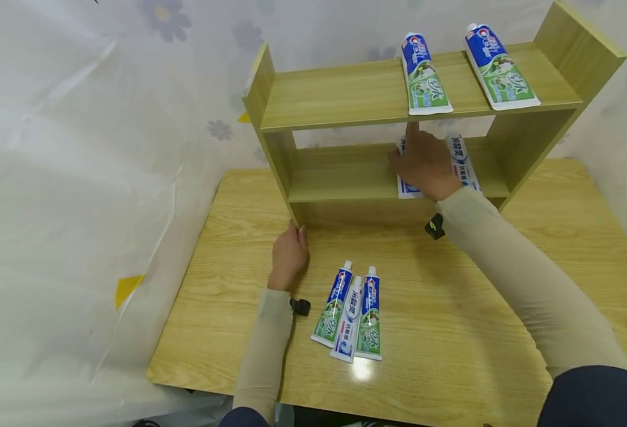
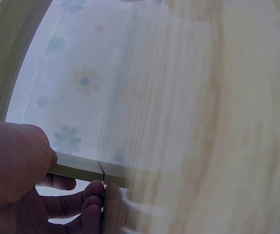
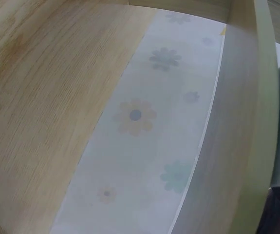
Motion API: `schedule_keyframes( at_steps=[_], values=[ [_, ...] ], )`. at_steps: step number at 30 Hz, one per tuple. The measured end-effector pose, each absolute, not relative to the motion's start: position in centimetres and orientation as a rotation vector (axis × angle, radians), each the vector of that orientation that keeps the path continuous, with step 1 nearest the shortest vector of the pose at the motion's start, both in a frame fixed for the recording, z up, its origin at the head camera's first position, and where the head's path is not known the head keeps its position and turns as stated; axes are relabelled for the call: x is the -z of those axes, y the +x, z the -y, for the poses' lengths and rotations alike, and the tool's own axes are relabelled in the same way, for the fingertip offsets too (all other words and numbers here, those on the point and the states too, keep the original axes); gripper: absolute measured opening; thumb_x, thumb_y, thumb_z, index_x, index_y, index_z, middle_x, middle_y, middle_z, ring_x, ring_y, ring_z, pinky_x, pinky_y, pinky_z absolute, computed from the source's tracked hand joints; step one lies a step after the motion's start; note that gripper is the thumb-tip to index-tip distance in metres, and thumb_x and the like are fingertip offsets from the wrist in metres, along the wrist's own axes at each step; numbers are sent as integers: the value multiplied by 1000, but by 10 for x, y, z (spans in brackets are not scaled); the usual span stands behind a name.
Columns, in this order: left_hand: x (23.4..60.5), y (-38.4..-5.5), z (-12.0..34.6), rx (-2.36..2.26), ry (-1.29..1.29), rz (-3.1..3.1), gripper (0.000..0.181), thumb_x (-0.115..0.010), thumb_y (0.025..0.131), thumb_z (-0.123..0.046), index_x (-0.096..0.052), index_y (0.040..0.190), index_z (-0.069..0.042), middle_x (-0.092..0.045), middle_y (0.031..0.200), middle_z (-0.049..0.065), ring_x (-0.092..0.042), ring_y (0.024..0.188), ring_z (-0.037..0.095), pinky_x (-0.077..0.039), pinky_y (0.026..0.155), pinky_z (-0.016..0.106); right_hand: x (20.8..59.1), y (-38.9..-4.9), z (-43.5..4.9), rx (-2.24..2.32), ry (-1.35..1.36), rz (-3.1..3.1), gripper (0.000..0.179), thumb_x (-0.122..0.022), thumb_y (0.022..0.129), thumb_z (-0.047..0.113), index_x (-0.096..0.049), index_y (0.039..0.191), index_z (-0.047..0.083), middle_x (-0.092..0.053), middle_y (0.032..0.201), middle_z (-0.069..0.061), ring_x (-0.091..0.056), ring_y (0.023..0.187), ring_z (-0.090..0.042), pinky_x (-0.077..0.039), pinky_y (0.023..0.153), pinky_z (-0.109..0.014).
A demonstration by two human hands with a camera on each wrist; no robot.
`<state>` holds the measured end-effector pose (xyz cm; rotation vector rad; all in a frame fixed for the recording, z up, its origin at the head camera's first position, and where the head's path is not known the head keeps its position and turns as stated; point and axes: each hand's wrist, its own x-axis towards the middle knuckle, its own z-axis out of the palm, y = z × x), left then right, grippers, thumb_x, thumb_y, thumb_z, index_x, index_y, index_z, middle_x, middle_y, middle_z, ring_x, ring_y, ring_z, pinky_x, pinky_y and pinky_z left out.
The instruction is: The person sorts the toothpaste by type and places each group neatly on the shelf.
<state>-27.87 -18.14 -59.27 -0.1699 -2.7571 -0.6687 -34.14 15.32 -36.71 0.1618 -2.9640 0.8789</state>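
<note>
Against flowered wall (image 1: 217, 77), on wooden table (image 1: 441, 284). Pinching lower left corner of shelf (image 1: 335, 98) with left hand (image 1: 289, 254), likely bracing against sliding. Covering white toothpaste tube (image 1: 408, 191) in lower compartment with right hand (image 1: 429, 166); can't tell whether gripped or merely touched. Just right of that, second white tube (image 1: 463, 160). Above, two blue-green tubes (image 1: 425, 77), caps back, likely for labels readable from front. Nearer, right of left hand, three tubes (image 1: 348, 320) bunched, likely for easy reach.
</note>
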Motion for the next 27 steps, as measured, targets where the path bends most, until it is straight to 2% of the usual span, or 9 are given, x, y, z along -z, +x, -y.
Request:
schedule_keyframes(
  at_steps=[6, 9, 12, 14, 17, 20, 24, 27],
  values=[
    [582, -272, 177, 713, -201, 2727, 38, -38, 120, -32, -58, 114, -1, -67, 78, 20, -71, 71, 45, -55, 64, 57, 364, -340, -156, -929, 136, 2977, 89, -50, 110, 31, 7, 175, 12, -70, 93, -26, -72, 58, -34, -57, 46, -41],
    [579, -269, 175, 748, -206, 2711, 40, -38, 120, -33, -59, 114, 0, -67, 78, 21, -70, 71, 46, -55, 64, 59, 361, -337, -160, -920, 124, 2987, 83, -49, 111, 36, -4, 174, 4, -70, 102, -28, -73, 64, -35, -59, 50, -41],
    [594, -278, 180, 700, -192, 2717, 42, -35, 120, -37, -59, 115, -3, -67, 77, 18, -71, 70, 44, -55, 63, 57, 359, -332, -165, -881, 89, 2993, 77, -48, 112, 40, -19, 168, -4, -67, 118, -30, -73, 78, -37, -59, 60, -43],
    [596, -281, 181, 669, -181, 2724, 42, -35, 120, -37, -59, 115, -3, -67, 78, 19, -71, 70, 44, -55, 62, 58, 356, -327, -167, -854, 57, 2987, 73, -47, 112, 42, -27, 164, -5, -66, 122, -30, -70, 87, -38, -58, 69, -46],
    [600, -284, 184, 647, -174, 2721, 42, -35, 120, -38, -59, 114, -3, -68, 79, 19, -72, 71, 46, -56, 64, 59, 353, -317, -171, -864, 24, 2952, 70, -46, 112, 42, -29, 163, -3, -65, 128, -30, -67, 97, -40, -55, 80, -50],
    [600, -284, 185, 654, -177, 2715, 43, -35, 120, -38, -58, 114, -3, -67, 78, 19, -71, 71, 46, -55, 63, 60, 352, -301, -172, -886, 74, 2858, 67, -48, 112, 40, -34, 160, -4, -66, 120, -29, -66, 95, -40, -54, 75, -49],
    [599, -283, 184, 667, -182, 2717, 39, -37, 119, -35, -58, 112, -3, -67, 77, 20, -71, 70, 46, -55, 62, 59, 356, -273, -170, -893, 176, 2673, 56, -56, 110, 32, -47, 149, -7, -64, 94, -22, -63, 74, -35, -45, 54, -41],
    [598, -282, 182, 672, -178, 2724, 38, -39, 119, -34, -58, 112, -3, -67, 78, 20, -71, 71, 47, -55, 63, 59, 365, -248, -166, -888, 221, 2600, 50, -61, 108, 28, -52, 144, -6, -61, 86, -16, -57, 65, -30, -39, 52, -37]
  ],
)
